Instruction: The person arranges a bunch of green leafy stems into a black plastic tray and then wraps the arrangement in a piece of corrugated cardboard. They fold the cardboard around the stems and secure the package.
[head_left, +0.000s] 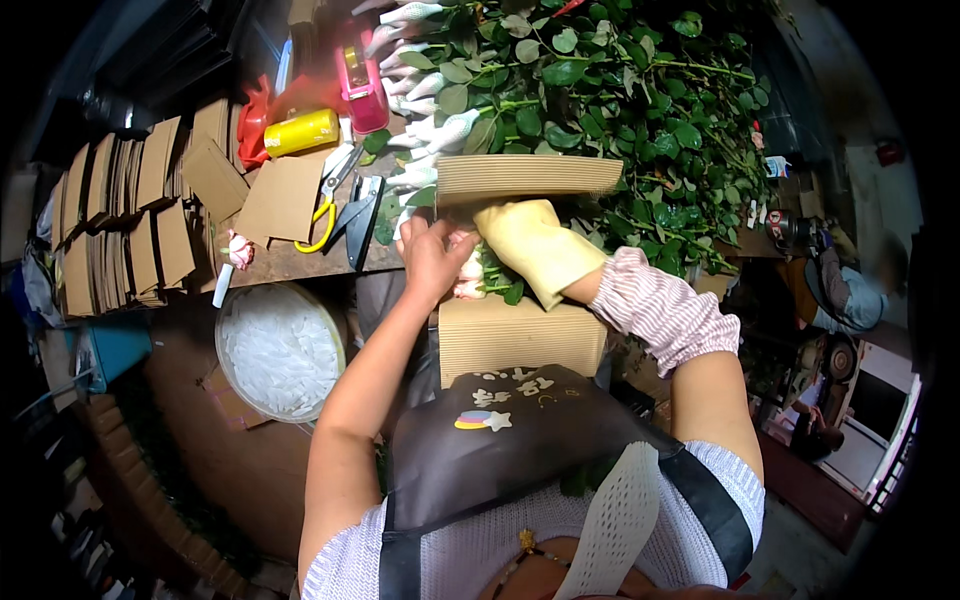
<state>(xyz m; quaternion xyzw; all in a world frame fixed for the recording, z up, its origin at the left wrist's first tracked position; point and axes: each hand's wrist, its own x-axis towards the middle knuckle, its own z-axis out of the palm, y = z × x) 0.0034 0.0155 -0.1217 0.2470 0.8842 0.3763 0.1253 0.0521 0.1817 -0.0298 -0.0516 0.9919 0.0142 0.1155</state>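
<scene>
A sheet of tan corrugated cardboard lies open before me, with its near flap (521, 337) against my apron and its far flap (525, 176) standing up. Pale pink roses (470, 276) with green leaves rest between the flaps. My bare left hand (435, 253) is at the left ends of the flaps, its fingers bent over the rose heads; whether it grips one is hidden. My right hand (536, 244), in a yellow glove, reaches across the roses under the far flap, and its fingertips are out of sight.
Behind the cardboard lie many leafy rose stems (600, 97), heads in white netting (450, 133). To the left are a black stapler (364, 221), yellow-handled scissors (327, 217), a pink tape dispenser (364, 90) and cardboard stacks (112, 187). A tub of white pieces (281, 352) stands below the table edge.
</scene>
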